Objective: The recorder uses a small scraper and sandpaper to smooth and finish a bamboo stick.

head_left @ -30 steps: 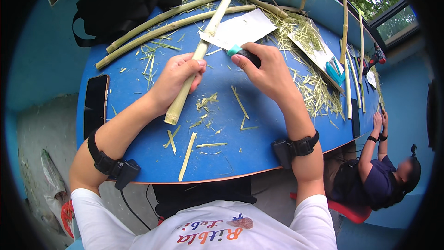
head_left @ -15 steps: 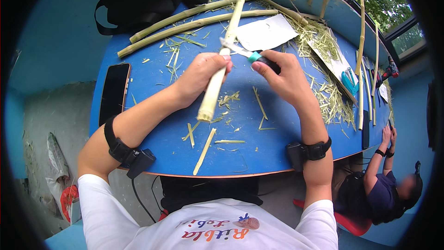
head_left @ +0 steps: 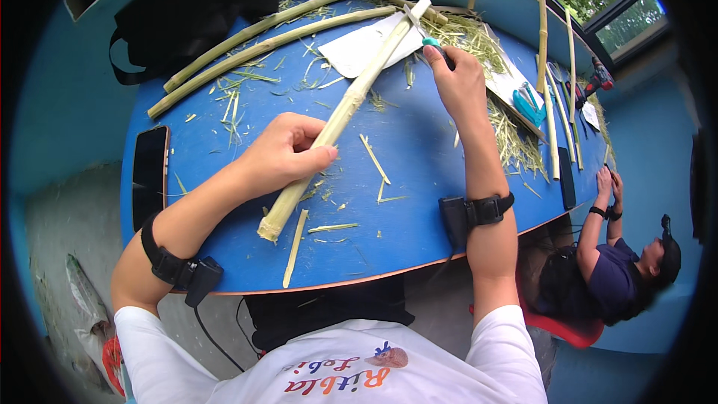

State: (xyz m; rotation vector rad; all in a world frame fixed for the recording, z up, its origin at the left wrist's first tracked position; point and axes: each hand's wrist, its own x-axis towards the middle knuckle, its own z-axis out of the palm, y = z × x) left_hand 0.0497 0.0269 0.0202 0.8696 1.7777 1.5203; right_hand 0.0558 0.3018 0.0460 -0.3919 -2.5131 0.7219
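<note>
My left hand is closed around the lower part of a pale, peeled bamboo stick, which slants up and away to the right over the blue table. The stick's near end points toward me. My right hand grips the dark and teal handle of a knife. The knife's blade lies across the stick close to its far end, above a white sheet of paper. Thin shavings and a longer pale strip lie on the table beneath and near the stick.
Two long stalks lie at the back left beside a black bag. A phone rests at the left edge. Heaped shavings, a teal tool, upright sticks and a drill are on the right. A person sits at the far right.
My left hand has moved down toward the stick's near end. My right hand and knife have moved toward its far end, and the stick now tilts more to the right.
</note>
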